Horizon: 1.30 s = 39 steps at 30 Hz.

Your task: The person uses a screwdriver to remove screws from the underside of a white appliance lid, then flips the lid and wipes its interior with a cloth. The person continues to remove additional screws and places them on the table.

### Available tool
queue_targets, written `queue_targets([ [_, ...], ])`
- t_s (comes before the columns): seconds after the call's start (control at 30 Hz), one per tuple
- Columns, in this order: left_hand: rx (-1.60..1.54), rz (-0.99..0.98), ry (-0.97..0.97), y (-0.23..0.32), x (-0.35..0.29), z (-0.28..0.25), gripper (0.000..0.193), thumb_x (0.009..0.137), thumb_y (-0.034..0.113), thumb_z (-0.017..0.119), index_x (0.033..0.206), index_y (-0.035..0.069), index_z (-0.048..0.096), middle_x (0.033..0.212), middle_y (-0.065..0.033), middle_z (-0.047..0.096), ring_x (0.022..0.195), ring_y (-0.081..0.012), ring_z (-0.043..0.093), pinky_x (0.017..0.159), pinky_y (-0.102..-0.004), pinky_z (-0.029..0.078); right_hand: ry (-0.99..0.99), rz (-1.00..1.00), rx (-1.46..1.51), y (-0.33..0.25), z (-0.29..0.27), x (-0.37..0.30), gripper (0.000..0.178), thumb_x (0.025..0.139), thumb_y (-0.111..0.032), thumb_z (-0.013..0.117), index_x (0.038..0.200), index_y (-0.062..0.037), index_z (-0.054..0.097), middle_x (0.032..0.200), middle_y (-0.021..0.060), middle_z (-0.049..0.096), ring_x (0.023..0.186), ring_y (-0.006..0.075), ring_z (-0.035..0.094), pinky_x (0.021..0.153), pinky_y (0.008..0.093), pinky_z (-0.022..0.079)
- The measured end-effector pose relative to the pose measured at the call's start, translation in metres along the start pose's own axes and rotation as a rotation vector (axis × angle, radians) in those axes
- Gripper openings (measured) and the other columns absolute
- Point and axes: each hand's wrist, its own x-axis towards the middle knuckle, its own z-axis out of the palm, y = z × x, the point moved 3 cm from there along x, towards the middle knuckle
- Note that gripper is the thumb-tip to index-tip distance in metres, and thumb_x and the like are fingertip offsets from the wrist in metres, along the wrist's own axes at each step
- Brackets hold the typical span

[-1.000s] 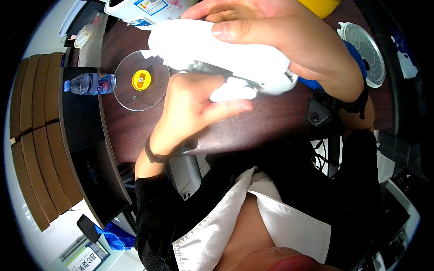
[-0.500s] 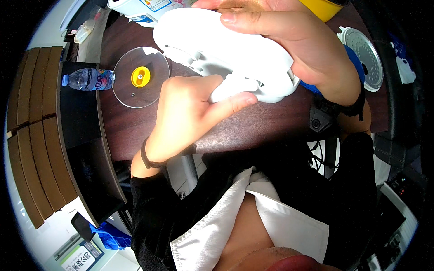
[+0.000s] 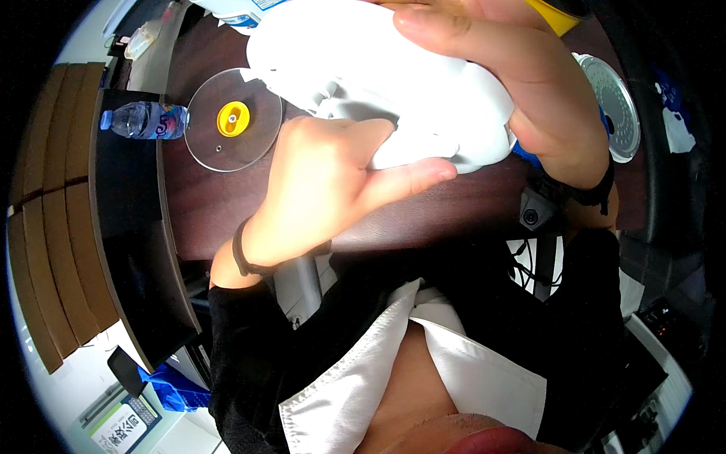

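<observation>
Brown tabletop [image 3: 204,197] below: left hand [image 3: 325,170] and right hand [image 3: 503,68] clamp a white plastic housing [image 3: 355,53] at twelve o'clock. Uneven force could drop it.

Bright, harsh light here, and the white plastic piece [image 3: 348,49] takes the brunt, its top washing out to almost featureless white! The left hand [image 3: 325,170] glares pale across its back. Along the near edge of the bench [image 3: 408,219], a soft sheen glows, while the black sleeves [image 3: 253,348] swallow their folds in shadow. Out wide, the fisheye bends the brown panels [image 3: 64,261] into curves, and black fills the corners.
</observation>
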Motion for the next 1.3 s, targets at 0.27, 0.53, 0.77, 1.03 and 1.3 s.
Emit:
queue_targets([
  [0.27, 0.070, 0.092, 0.084, 0.001, 0.000, 0.001, 0.055, 0.068, 0.049, 0.069, 0.046, 0.006, 0.041, 0.039, -0.0068, 0.040, 0.033, -0.0240, 0.042, 0.035, -0.0302, 0.033, -0.049, -0.111, 0.424, 0.029, 0.006, 0.003, 0.037, 0.086, -0.015, 0.054, 0.116, 0.0067, 0.049, 0.099, 0.0114, 0.060, 0.087, 0.0122, 0.056, 0.074, 0.0205, 0.045],
  [0.53, 0.238, 0.180, 0.130, 0.010, 0.003, -0.008, 0.054, 0.067, 0.050, 0.068, 0.048, 0.008, 0.041, 0.038, -0.0039, 0.039, 0.032, -0.0221, 0.042, 0.033, -0.0301, 0.034, -0.274, -0.148, 0.644, 0.013, 0.000, 0.004, 0.037, 0.087, -0.018, 0.055, 0.112, 0.0088, 0.051, 0.083, 0.0079, 0.060, 0.069, 0.0109, 0.055, 0.061, 0.0222, 0.045],
  [0.77, 0.270, 0.260, 0.161, 0.014, 0.002, -0.008, 0.048, 0.065, 0.045, 0.071, 0.051, 0.010, 0.042, 0.043, -0.0010, 0.044, 0.036, -0.0181, 0.048, 0.039, -0.0283, 0.038, 0.003, -0.084, -0.125, 0.010, 0.002, -0.027, 0.050, 0.086, -0.038, 0.052, 0.115, 0.0025, 0.050, 0.095, 0.0115, 0.062, 0.080, 0.0151, 0.062, 0.069, 0.0280, 0.051],
  [1.03, 0.385, 0.225, 0.213, 0.020, 0.000, -0.013, 0.045, 0.067, 0.050, 0.065, 0.061, 0.010, 0.046, 0.044, 0.0014, 0.038, 0.037, -0.0144, 0.047, 0.036, -0.0270, 0.036, 0.151, -0.154, -0.208, 0.001, 0.002, -0.031, 0.054, 0.087, -0.038, 0.047, 0.116, 0.0072, 0.047, 0.096, 0.0187, 0.061, 0.078, 0.0194, 0.063, 0.066, 0.0280, 0.052],
  [1.3, 0.199, 0.274, 0.239, 0.022, -0.007, -0.027, 0.045, 0.066, 0.049, 0.066, 0.055, 0.010, 0.046, 0.044, 0.0020, 0.037, 0.036, -0.0140, 0.043, 0.036, -0.0243, 0.035, 0.236, -0.012, 0.084, 0.005, 0.005, -0.018, 0.051, 0.088, -0.039, 0.049, 0.114, 0.0038, 0.050, 0.095, 0.0146, 0.061, 0.080, 0.0173, 0.061, 0.070, 0.0267, 0.049],
])
